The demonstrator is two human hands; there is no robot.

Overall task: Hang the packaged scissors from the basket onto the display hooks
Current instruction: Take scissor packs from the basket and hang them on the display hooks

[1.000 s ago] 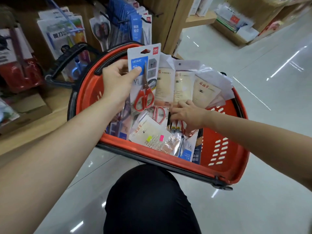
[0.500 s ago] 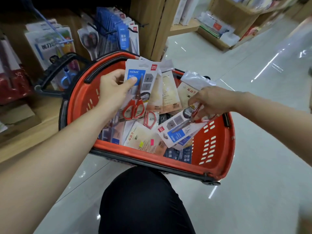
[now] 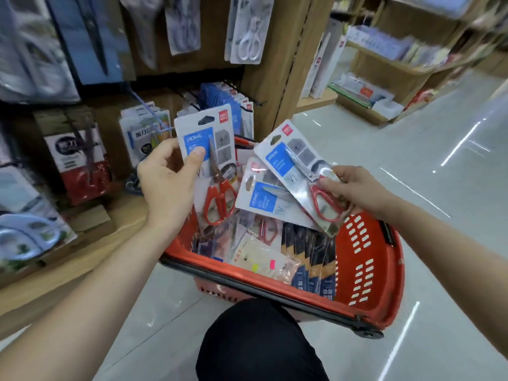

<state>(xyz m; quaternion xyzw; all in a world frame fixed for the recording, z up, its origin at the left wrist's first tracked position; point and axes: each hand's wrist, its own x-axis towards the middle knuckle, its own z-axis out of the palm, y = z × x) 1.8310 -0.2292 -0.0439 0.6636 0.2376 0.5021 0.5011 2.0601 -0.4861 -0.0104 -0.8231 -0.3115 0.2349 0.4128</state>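
Observation:
My left hand grips an upright pack of red-handled scissors above the red basket, thumb on its blue label. My right hand pinches two more packs of red-handled scissors by their lower ends, fanned out and tilted left over the basket. Several other packets lie inside the basket. Display hooks with hanging blue packs stick out of the wooden panel just behind the pack in my left hand.
Shelving on the left carries more hanging scissors and boxed ones. A wooden ledge runs below them. My dark-clothed knee is under the basket. Glossy floor and further shelves lie to the right.
My right hand has lifted packs out of the basket and raised them. My left hand has raised its pack higher toward the hooks. The view has tilted up toward the display.

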